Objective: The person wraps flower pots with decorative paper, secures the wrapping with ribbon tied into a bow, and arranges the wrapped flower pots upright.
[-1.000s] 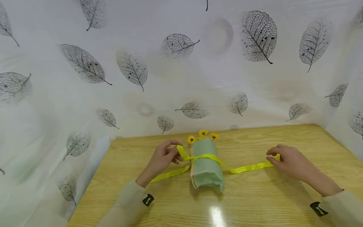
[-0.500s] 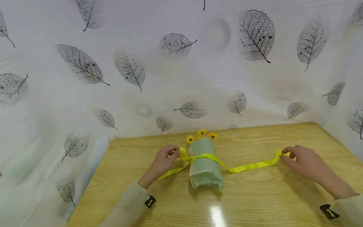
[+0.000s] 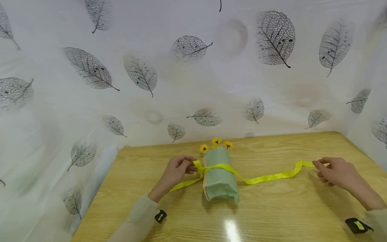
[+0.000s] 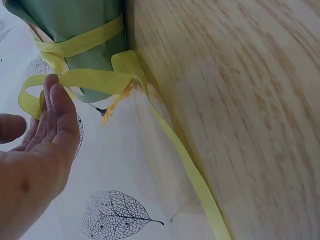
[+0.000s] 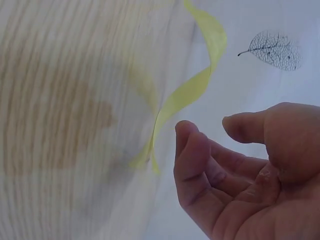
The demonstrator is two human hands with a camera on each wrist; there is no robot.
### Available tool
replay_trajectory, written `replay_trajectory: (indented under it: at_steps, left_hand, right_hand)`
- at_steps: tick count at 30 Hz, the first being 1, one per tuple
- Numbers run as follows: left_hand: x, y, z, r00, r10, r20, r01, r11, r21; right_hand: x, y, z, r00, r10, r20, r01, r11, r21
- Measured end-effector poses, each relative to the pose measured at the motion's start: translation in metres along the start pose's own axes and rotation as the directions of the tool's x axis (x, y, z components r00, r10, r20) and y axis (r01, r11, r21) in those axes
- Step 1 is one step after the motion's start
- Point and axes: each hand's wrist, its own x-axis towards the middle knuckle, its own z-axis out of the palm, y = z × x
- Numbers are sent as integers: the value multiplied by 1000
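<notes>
A small bouquet wrapped in pale green paper (image 3: 219, 181) lies on the table, yellow flowers (image 3: 216, 141) showing at its far end. Round its middle goes a yellow ribbon (image 3: 222, 166), crossed at the left side. My left hand (image 3: 178, 169) holds a short loop of ribbon just left of the wrap; in the left wrist view this loop (image 4: 31, 97) bends round behind the fingers, with the thumb apart. On the right, the long ribbon tail (image 5: 185, 92) runs across to my right hand (image 5: 240, 175). There thumb and fingers stand apart, the ribbon beside the fingertips.
The wooden table (image 3: 260, 208) carries everything. Behind it hangs a white leaf-printed sheet (image 3: 193, 87), which also borders the left and right sides. Another ribbon tail (image 3: 184, 184) passes under the left hand toward the person.
My right hand has moved outward to the right, drawing the ribbon tail straighter, and its fingers have parted. My left hand has shifted slightly and stays at the ribbon loop. The bouquet stays put.
</notes>
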Motion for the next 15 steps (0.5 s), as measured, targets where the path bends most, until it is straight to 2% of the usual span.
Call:
replay_trajectory:
  at_steps: [3,9,15]
  left_hand:
    - [0,1,1,1000,-10,-10,10,1000,25]
    - [-1,3,4,996,-4,-92,17,990,143]
    - [-2,5,4,988,12,-155,11,989,150]
  right_hand:
    - [-2,3,-4,1000,29,6,-29,999,23]
    - [5,0,0,999,39,31,-41,998,42]
    - [21,-8,4,1000,-2,-15,1,999,-34]
